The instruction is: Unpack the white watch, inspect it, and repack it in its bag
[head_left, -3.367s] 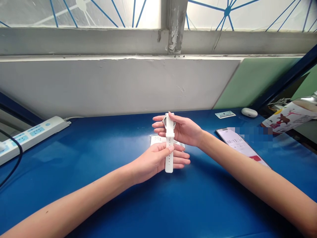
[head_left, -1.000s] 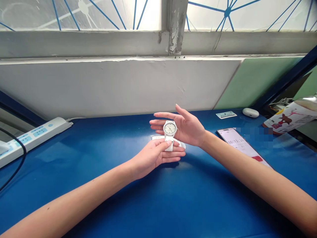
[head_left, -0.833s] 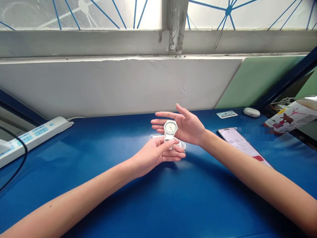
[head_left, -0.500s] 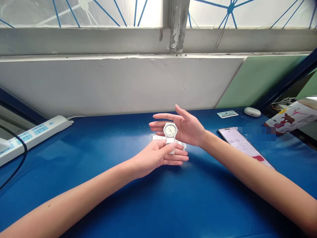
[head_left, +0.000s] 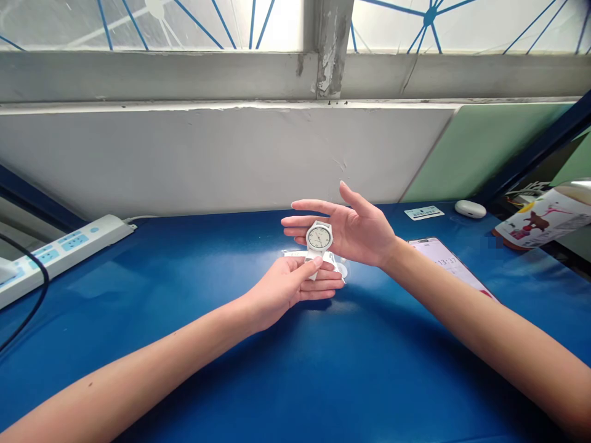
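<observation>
A white wristwatch (head_left: 319,237) with a round pale dial stands upright over the middle of the blue table (head_left: 194,283), dial toward me. My left hand (head_left: 295,288) pinches its lower strap between thumb and fingers. My right hand (head_left: 353,229) is behind the watch, palm open, fingers stretched out to the left and thumb up; the watch case rests against its fingers. Under both hands lies a small clear packet with a white slip (head_left: 340,268) on the table.
A white power strip (head_left: 60,253) with a black cable lies at the left edge. To the right are a phone (head_left: 443,261) showing a timer, a white earbud case (head_left: 470,208), a small white card (head_left: 424,213) and a printed bag (head_left: 545,221). A grey wall runs behind the table.
The strap once hung straight down between both hands with the watch's back to me; now the dial faces me. In the last half second my right hand rose and shifted right.
</observation>
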`<state>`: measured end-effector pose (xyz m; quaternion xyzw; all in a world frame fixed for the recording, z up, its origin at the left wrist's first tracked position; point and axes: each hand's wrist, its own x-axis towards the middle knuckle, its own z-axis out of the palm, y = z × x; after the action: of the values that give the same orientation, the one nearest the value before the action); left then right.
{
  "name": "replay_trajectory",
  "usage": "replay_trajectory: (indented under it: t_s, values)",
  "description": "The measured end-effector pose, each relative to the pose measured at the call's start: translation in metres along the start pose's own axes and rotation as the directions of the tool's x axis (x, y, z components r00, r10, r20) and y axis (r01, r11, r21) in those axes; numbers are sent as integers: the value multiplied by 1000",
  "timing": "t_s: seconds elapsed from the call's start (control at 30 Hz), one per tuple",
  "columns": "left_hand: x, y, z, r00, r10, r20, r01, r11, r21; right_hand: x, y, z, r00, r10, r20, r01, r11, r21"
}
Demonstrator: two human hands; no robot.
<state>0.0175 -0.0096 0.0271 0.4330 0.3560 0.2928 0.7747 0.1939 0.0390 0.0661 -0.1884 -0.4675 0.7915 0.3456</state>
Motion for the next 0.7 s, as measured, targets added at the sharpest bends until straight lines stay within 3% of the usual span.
replay_trajectory:
  t_s: [0.17, 0.27, 0.4, 0.47, 0.53, 0.6, 0.7]
  values:
    - [1, 4, -3, 999, 33, 1, -33, 999, 42, 2, 3, -2, 999, -13, -45, 9, 996, -91]
    - [0, 17, -9, 995, 98, -21, -96, 992, 79, 1, -2, -2, 977, -167, -133, 128, 958, -256]
    - [1, 32, -21, 967, 230, -107, -209, 961, 182, -7, -23, 0, 842, -506, -187, 323, 751, -576]
    - [3, 33, -26, 938, 320, -131, -263, 907, 329, -11, -30, 1, 806, -559, -195, 310, 679, -665]
    - [5, 30, -30, 883, 452, -127, -326, 784, 528, -14, -29, -1, 812, -549, -199, 245, 630, -737]
    - [4, 25, -34, 810, 580, -86, -320, 560, 764, -18, -18, -3, 856, -478, -199, 154, 603, -783]
    - [2, 14, -36, 756, 646, 100, -326, 240, 915, -32, 9, -5, 881, -443, -164, 117, 542, -832]
